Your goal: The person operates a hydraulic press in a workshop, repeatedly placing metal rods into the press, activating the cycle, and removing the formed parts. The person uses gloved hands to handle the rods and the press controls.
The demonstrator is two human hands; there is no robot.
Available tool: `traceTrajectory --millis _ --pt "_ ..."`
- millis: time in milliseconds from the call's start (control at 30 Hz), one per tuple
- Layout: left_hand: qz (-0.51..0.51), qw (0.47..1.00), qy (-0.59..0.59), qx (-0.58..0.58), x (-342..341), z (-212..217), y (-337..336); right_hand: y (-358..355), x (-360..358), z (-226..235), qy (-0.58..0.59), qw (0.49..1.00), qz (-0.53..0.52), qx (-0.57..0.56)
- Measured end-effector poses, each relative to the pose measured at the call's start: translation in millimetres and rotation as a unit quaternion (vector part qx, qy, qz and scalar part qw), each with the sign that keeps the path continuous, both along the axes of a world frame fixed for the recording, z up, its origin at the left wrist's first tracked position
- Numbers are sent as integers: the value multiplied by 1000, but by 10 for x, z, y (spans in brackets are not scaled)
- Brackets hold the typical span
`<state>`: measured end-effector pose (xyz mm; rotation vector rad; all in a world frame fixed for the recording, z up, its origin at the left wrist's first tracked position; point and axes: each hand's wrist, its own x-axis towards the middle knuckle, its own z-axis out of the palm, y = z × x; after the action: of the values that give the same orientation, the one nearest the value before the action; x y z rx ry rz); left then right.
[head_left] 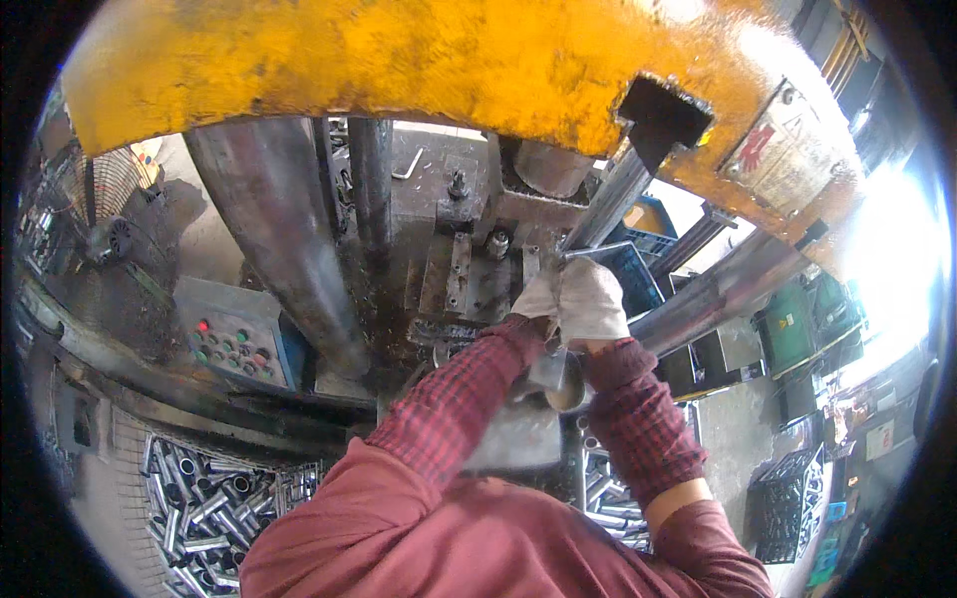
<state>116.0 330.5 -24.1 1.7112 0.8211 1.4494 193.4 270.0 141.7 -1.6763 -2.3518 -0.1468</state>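
Both my hands wear whitish work gloves and meet just right of the metal die block (459, 279) on the machine bed. My left hand (538, 297) looks closed, partly covered by the right one. My right hand (591, 299) is curled beside it, its fingers turned away from view. What either hand grips is hidden. Below my wrists stands a metal cup-shaped part (566, 391), apart from the gloves. Checked sleeve covers reach down both forearms.
A yellow machine beam (379, 60) spans overhead, with thick steel columns (284, 229) below it. A button box (234, 334) stands left. Metal tube pieces (214, 508) fill a wire basket at lower left. A blue crate (623, 274) lies beyond my right hand; a black crate (788, 508) stands far right.
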Motion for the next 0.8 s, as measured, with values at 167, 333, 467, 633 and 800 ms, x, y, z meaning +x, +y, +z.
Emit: traceTrajectory --millis 167,333,467,633,800 --pt "75 942 323 51 -27 89 46 212 442 303 358 907 78 -209" --pt "58 986 153 -37 -6 79 -86 516 676 -176 480 758 233 -375" --pt "67 988 138 -6 -38 -9 -61 703 672 -333 499 713 239 -430" --pt "46 962 263 -50 -54 -288 148 530 364 -644 557 786 183 -198" --pt "-33 985 -45 -165 167 -654 236 566 67 -781 484 874 -30 -39"
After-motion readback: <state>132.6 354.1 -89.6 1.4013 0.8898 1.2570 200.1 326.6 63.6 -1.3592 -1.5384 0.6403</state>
